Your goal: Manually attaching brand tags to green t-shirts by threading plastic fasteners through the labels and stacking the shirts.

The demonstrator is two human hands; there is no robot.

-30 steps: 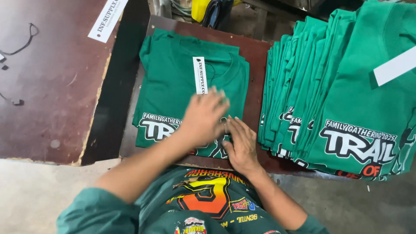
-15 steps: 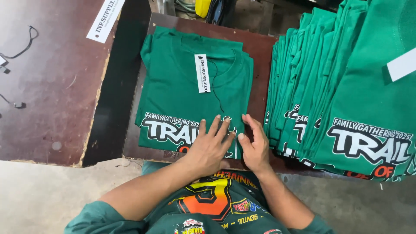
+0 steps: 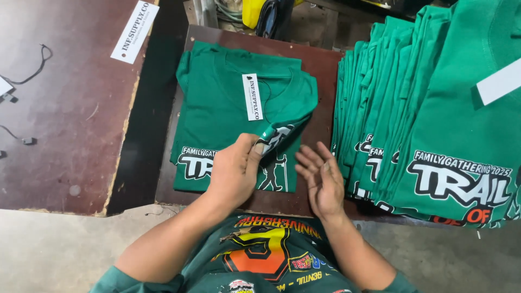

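A green shirt [image 3: 228, 114] lies folded on the table [image 3: 320, 70] at frame centre. The left hand [image 3: 234, 172] pinches its lower right corner, lifting it; the right hand [image 3: 321, 182] hovers beside, fingers released. Soft, light cloth, probably best gripped at edges.

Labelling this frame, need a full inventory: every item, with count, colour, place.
folded t-shirt: 1, green with white print, on small brown board, right side lifted
hang tag: 1, white, at the shirt's collar
shirt stack: 1 fanned stack, count unclear, green, right of board
paper label: 1, white, top of dark table
dark table: 1, brown, left
black cords: a few, left table edge
yellow object: 1, top centre, unclear
left hand: pinching the shirt's folded edge
right hand: open, fingers spread, beside shirt
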